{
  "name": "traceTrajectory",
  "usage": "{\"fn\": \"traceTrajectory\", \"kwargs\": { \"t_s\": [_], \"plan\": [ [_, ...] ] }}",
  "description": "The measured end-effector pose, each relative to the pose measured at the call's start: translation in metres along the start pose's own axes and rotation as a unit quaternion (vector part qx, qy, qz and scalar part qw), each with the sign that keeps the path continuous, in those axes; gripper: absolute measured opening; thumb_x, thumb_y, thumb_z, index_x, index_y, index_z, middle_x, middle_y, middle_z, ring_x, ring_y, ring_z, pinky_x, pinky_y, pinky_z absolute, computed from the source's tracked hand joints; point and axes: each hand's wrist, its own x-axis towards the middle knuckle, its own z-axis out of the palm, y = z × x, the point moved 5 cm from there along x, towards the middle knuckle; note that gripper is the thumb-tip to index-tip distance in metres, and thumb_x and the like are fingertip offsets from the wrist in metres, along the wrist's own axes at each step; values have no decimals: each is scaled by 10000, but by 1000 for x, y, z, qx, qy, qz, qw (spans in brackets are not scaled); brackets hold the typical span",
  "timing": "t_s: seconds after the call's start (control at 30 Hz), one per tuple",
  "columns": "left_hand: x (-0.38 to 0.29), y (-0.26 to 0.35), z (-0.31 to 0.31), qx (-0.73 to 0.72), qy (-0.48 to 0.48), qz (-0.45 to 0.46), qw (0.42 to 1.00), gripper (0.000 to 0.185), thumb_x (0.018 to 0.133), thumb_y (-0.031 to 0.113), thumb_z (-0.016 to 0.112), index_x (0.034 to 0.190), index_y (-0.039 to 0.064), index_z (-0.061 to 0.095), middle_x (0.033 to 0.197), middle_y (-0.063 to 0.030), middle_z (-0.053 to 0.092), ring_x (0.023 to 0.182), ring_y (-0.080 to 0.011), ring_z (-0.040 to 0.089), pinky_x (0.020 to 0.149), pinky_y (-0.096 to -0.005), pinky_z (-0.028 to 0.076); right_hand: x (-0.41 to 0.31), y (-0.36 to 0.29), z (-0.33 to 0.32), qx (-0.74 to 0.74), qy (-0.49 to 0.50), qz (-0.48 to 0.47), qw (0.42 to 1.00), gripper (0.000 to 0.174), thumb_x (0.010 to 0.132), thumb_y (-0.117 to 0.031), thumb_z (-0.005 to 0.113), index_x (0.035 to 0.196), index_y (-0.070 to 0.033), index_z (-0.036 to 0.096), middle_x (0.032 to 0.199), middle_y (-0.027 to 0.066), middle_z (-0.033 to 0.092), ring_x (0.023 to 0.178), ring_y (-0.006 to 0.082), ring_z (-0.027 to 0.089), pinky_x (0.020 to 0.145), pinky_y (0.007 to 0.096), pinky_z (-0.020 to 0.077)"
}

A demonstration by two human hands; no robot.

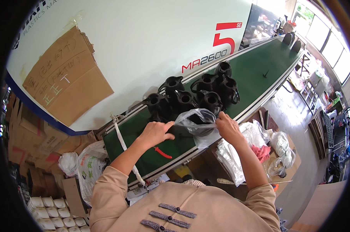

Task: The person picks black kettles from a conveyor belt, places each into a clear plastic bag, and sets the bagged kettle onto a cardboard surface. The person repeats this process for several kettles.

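Observation:
A clear plastic bag [196, 123] is spread between my two hands over the conveyor's near edge, with a dark shape inside it that is partly hidden by film. My left hand [155, 134] has its fingers at the left side of the bag's mouth, its thumb held apart below. On the right side, the rim is pinched by my right hand [228, 127]. Just beyond the bag, several black plastic jugs [205, 84] with handles and spouts stand upright in a cluster on the green conveyor belt [250, 69]. A red-handled tool [163, 152] lies near my left forearm.
A white machine [146, 37] with a taped cardboard sheet [70, 78] walls the far side. White cord [124, 145] crosses the belt's left end. A small black piece [265, 74] and more black items [296, 45] sit farther along. Plastic bags [231, 162] lie at right below the conveyor.

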Motion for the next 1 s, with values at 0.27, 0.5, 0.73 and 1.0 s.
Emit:
{"fn": "traceTrajectory", "kwargs": {
  "t_s": [0.27,0.5,0.73,1.0],
  "plan": [
    [70,4,26,-323,62,-80,941,1256,640,270,949,1608,162,155,1557,-195,341,976,-280,651,820,-347,566,4,11,5,43,-114,135,983,225,953,-195,639,1031,-34,502,811,187,677,866,447,652,740,518,471],
    [116,60,67,-187,74,134,970,100,803,95,684,886,39,684,890,-156,662,860,-373,662,759,-433,546,8,13,8,288,7,128,949,146,822,-87,656,929,2,610,838,218,686,883,443,667,738,507,518],
    [88,71,100,-7,-299,71,952,340,984,298,505,988,25,708,951,-207,724,966,-406,671,864,-489,530,37,-17,92,62,-68,227,970,206,831,-67,645,1011,-11,727,1150,158,712,1037,315,710,885,406,575],
    [66,81,110,77,-264,169,947,338,960,336,597,1006,8,664,998,-205,706,961,-400,677,891,-479,520,62,-35,80,97,-198,6,975,221,803,-110,623,962,-48,764,1003,175,739,1013,342,711,851,409,567]
  ]
}}
